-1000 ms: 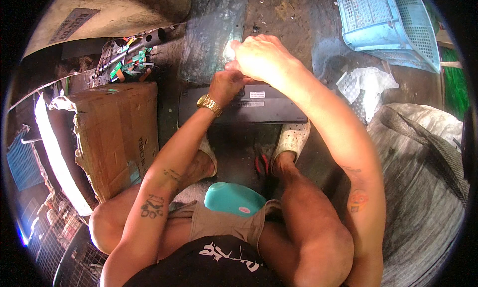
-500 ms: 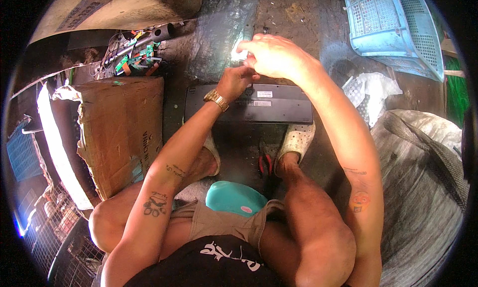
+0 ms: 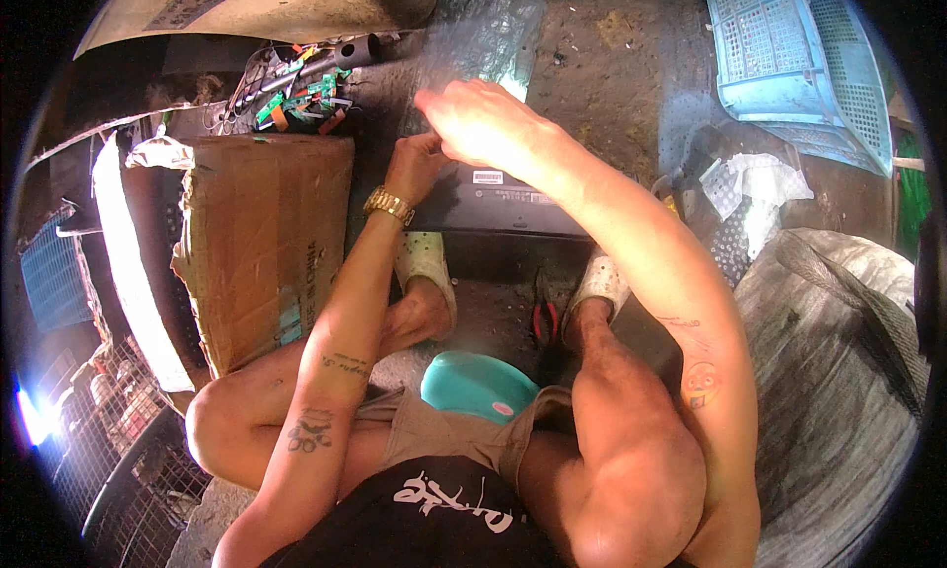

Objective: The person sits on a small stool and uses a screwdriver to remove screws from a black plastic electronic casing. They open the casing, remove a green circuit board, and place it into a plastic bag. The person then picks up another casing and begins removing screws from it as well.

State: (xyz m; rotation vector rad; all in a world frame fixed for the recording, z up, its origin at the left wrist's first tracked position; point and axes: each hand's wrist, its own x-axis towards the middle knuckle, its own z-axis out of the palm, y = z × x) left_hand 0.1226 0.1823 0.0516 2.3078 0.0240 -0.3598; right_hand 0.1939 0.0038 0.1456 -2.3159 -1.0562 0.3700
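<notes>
A black keyboard (image 3: 538, 219) lies underside up across the floor just beyond my feet, with pale labels on its back. My left hand (image 3: 412, 169), a gold watch on its wrist, is closed in a pinch near the keyboard's left part. Just above and against it, my right hand (image 3: 483, 122) is bent over with curled fingers. Whatever the fingertips hold is hidden between the two hands. Red-handled pliers (image 3: 545, 317) rest on the floor between my shoes.
A worn cardboard box (image 3: 266, 252) stands at left, with green circuit boards and cables (image 3: 306, 100) beyond it. Light-blue plastic crates (image 3: 774, 70) are at far right, above crumpled white plastic (image 3: 760, 188). A grey woven sack (image 3: 829, 351) fills the right side.
Both hands have moved left, still together. The keyboard also sits further left relative to my feet. My view has shifted slightly, and more of the pliers shows.
</notes>
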